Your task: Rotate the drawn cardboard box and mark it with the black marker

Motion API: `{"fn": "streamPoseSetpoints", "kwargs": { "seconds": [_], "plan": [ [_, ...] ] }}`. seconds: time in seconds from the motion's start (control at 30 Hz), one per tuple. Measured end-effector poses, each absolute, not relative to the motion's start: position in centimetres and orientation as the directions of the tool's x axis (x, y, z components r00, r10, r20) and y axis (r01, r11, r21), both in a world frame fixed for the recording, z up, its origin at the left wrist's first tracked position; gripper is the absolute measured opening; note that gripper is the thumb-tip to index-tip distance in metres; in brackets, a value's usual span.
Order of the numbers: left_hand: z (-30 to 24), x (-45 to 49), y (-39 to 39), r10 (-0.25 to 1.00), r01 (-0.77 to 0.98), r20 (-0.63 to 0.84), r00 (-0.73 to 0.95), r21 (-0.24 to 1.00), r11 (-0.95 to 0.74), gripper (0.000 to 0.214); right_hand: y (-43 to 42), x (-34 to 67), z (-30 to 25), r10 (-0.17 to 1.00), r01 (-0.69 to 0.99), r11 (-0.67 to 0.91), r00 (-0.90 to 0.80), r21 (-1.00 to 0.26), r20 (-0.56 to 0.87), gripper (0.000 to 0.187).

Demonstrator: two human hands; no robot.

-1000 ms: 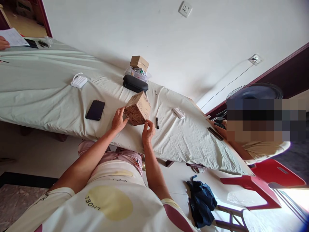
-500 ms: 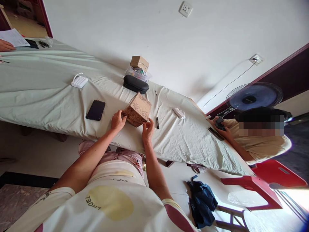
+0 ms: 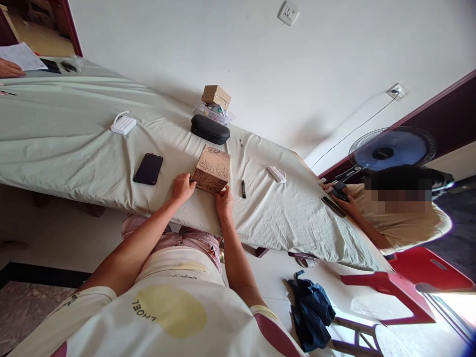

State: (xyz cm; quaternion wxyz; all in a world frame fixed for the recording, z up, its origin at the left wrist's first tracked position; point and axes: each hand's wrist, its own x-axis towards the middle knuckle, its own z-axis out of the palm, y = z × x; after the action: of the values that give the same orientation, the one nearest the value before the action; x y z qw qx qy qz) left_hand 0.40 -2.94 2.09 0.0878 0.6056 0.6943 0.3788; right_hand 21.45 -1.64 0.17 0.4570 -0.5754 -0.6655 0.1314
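A small cardboard box [image 3: 211, 169] with black scribbled lines on its top and front rests on the cloth-covered table in front of me. At its near left corner, my left hand [image 3: 183, 188] has its fingers closed against the side. My right hand [image 3: 224, 202] pinches the near right corner, with its fingertips partly hidden by the box. Just right of that hand lies a black marker [image 3: 243, 189]. A dark phone [image 3: 148, 169] is to the left of my left hand.
Behind the box are a black zip case [image 3: 210, 129], a clear plastic tub [image 3: 223, 119] and another carton [image 3: 216, 96]. White devices lie at left [image 3: 124, 123] and right [image 3: 276, 174]. A person [image 3: 399, 208] sits at right, holding a dark object; another person's hand [image 3: 10, 69] is far left.
The box has turned so that its front faces me more squarely, and it sits lower. My right hand has shifted slightly left and down with its corner.
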Motion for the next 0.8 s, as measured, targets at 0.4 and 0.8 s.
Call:
{"fn": "streamPoseSetpoints", "kwargs": {
  "seconds": [0.4,0.8],
  "plan": [
    [2.0,0.6,-2.9,0.871,0.741,0.387,-0.301,0.67,-0.041,0.053,-3.2,20.9,1.8,0.888,0.615,0.392,-0.058,-0.685,0.456,0.023],
    [2.7,1.4,-4.2,0.737,0.771,0.668,-0.106,0.523,-0.363,0.067,-4.2,20.4,2.8,0.655,0.617,0.674,-0.245,-0.406,0.715,0.036]
  ]
}}
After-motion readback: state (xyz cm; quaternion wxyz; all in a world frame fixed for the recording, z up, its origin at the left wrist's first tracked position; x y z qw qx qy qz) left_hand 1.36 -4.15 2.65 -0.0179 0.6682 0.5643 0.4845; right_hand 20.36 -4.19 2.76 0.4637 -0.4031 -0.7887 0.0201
